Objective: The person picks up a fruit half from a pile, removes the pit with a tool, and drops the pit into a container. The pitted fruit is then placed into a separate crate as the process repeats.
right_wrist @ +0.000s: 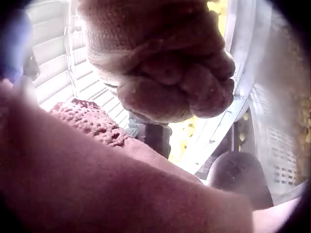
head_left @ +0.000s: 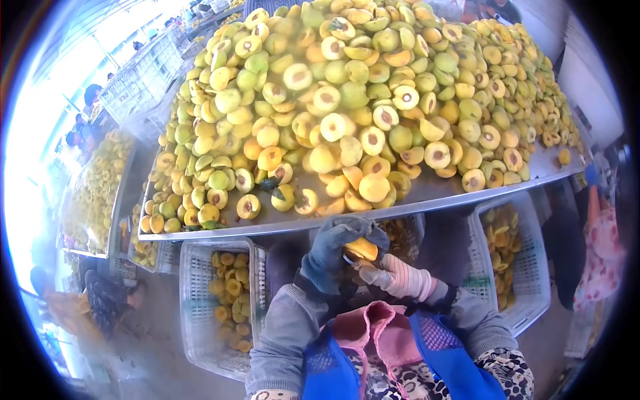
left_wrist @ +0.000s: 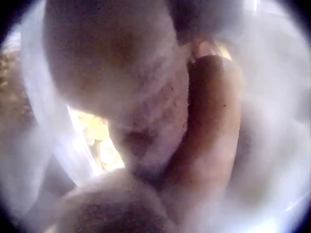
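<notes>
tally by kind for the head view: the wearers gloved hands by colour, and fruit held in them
Blue-grey gloved left hand: 1
Pale gloved right hand: 1
Yellow-orange fruit piece held: 1
Total: 3

Table rim [head_left: 440, 201] blocks the left hand [head_left: 330, 250] ahead, fruit heap [head_left: 360, 100] towering behind, left crate [head_left: 193, 327] and right crate [head_left: 531, 257] flanking low, bare metal [head_left: 548, 164] free at right

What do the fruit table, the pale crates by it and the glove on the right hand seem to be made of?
Table: probably sheet metal; smooth, grey, slightly shiny. Crates: likely moulded plastic; whitish, with slotted walls. Glove: apparently knitted yarn; matte, with visible stitch rows, fibre unclear.
</notes>
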Motion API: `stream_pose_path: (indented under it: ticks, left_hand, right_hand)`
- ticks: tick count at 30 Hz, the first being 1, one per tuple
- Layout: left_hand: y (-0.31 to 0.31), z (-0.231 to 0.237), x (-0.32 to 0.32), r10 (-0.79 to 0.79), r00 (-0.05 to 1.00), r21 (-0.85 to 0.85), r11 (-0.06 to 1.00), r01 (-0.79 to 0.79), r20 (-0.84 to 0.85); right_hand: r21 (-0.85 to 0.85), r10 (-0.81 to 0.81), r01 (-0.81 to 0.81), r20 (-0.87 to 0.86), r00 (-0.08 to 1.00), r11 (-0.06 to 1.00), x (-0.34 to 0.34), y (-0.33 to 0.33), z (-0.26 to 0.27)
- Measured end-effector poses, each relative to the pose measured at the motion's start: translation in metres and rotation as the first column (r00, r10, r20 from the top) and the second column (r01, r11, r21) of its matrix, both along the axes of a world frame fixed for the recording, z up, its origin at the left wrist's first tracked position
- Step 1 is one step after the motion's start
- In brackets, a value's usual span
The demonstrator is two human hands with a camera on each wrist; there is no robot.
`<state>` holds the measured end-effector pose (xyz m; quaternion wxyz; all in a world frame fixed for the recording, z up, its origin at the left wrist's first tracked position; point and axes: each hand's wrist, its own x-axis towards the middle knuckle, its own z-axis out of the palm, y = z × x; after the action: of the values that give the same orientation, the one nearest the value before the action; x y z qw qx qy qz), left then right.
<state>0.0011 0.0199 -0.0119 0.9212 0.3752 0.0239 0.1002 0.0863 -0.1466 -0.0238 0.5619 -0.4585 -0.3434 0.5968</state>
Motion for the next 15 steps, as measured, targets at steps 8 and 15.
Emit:
stream_pose_path:
  ticks: [8, 15]
  left_hand:
    - [-0.008, 0.012, 0.008, 0.116, 0.906, 0.447, 0.840, -0.309, 0.408]
    - [0.045, -0.001, -0.057, 0.804, 0.474, 0.893, -0.149, -0.424, 0.359]
  right_hand:
    - [0.150, -0.008, -0.012, 0.132, 0.991, 0.989, 0.006, 0.005, 0.001]
    - [-0.165, 0.155, -0.071, 0.581, 0.799, 0.984, 0.027, 0.004, -0.036]
